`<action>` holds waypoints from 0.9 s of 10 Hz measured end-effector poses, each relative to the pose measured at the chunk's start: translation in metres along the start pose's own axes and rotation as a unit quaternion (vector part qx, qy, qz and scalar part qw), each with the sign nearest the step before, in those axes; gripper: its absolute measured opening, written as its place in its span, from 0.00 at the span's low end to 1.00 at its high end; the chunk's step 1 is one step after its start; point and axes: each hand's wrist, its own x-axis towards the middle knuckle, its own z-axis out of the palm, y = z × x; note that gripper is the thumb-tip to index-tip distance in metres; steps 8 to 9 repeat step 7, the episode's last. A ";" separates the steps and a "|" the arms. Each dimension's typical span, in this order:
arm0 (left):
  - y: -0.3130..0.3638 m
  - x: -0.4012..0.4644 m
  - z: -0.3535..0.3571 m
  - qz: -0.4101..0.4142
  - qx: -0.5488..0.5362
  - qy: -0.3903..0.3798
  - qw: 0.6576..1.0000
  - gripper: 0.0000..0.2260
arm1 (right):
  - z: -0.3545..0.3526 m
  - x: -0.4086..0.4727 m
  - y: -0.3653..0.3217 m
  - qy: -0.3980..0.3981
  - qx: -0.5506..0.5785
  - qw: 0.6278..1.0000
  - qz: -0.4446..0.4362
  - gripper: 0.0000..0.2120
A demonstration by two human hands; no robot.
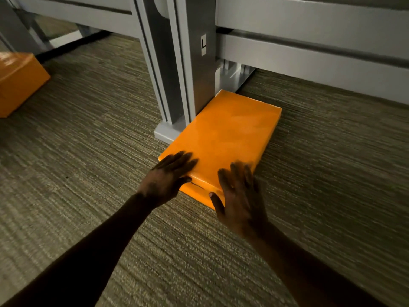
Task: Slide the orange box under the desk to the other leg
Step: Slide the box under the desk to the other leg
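From the head camera we look down at a striped grey-green carpet (88, 165) and at a flat orange box (223, 138) lying on it. The box rests with its long left side right against the grey metal desk leg (197, 69) and that leg's foot plate (164, 132); its far corner reaches toward the base of the grey panel (309, 63) behind.

Our left hand (167, 180) lies flat with the fingers spread wide over the box's near left corner, gripping nothing. Our right hand (240, 196) is spread just as wide at the near right corner, with the thumb by the near end face; whether it presses on the box or floats just above it we cannot tell, because both hands are smeared by motion blur.

The near right corner of the box is hidden under the right hand, and a dark seam shows on the near end face between the hands. A second orange box (18, 83) sits well apart at the left, cut off by the frame edge. The desk top is out of sight above.

The one readable mark is a small white sticker (203, 44) on the leg, bearing a black letter "L".
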 end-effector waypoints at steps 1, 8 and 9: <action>0.015 -0.027 0.000 -0.018 0.022 -0.005 1.000 0.24 | 0.004 -0.037 -0.003 0.000 0.005 1.000 -0.005 0.29; 0.074 0.033 -0.004 -0.144 0.114 -0.103 0.978 0.27 | -0.019 0.002 0.054 -0.103 -0.068 0.989 -0.079 0.51; 0.074 0.033 -0.004 -0.144 0.114 -0.103 0.978 0.27 | -0.019 0.002 0.054 -0.103 -0.068 0.989 -0.079 0.51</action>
